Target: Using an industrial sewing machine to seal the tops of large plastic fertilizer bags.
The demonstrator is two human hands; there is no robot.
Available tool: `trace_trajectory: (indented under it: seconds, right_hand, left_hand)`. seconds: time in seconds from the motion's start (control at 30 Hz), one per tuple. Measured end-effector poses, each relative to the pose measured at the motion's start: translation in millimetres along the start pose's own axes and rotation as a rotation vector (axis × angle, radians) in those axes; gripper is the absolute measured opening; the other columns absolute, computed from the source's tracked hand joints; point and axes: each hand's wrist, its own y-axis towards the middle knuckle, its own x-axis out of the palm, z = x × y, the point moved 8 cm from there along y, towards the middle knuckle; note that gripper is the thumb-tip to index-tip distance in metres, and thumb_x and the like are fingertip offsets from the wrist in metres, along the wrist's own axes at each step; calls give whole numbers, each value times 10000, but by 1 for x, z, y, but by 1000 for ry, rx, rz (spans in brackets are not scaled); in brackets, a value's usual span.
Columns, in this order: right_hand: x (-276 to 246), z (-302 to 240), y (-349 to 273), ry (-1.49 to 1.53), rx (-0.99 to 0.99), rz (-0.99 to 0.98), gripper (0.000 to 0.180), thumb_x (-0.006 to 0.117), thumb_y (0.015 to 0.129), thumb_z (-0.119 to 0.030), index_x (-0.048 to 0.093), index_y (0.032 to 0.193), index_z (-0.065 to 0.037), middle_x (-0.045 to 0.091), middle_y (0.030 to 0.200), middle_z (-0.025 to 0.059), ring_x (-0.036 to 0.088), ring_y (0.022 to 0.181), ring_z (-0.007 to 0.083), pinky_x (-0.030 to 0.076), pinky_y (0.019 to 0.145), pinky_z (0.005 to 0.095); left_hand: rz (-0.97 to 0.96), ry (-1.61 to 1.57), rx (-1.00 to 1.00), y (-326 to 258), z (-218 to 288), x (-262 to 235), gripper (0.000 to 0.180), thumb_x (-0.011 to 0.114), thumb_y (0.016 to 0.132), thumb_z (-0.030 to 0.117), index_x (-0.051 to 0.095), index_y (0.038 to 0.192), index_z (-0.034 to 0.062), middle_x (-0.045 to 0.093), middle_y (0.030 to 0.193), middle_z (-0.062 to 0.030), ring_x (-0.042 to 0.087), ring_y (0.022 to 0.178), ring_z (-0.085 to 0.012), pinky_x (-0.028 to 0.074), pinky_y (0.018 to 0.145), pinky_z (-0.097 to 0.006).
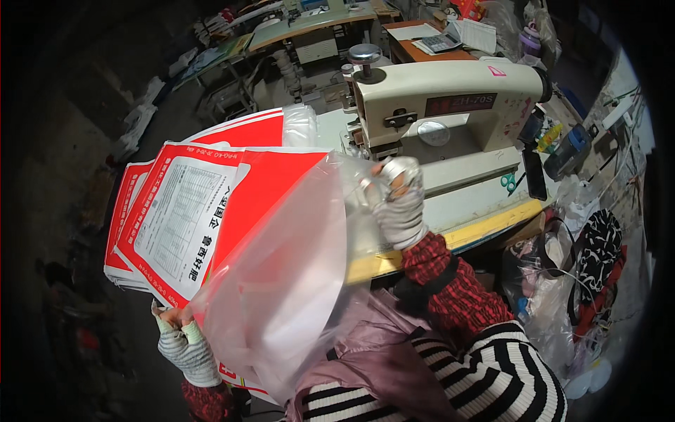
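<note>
A red-and-white printed sack (271, 176) lies on a stack of similar sacks (130, 211) at the left. From its side spreads a clear plastic liner (281, 281), draped toward my lap. My left hand (188, 348), in a pale fingerless glove, pinches the sack's near edge, where the liner begins. Farther right, my right hand (399, 193), gloved the same way, has its fingers closed on the liner's far corner. That hand is just in front of the needle end of a cream sewing machine (450, 98). The liner partly covers the table's yellow front edge (492, 221).
Green-handled scissors (508, 182) and a black phone (534, 174) lie right of the machine. Plastic bags and cloth (562, 274) crowd the right side. Behind stand a brown desk with a calculator (439, 43) and another worktable (309, 28).
</note>
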Motion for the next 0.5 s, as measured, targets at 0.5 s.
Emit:
trace_trajectory:
  seconds: [0.5]
  right_hand:
    - [55, 22, 22, -9, 25, -416, 177, 622, 800, -251, 604, 806, -75, 599, 688, 167, 610, 664, 338, 494, 591, 418]
  left_hand:
    - [-19, 93, -51, -40, 9, -16, 257, 518, 882, 94, 539, 1097, -46, 579, 726, -58, 473, 531, -111, 430, 557, -249]
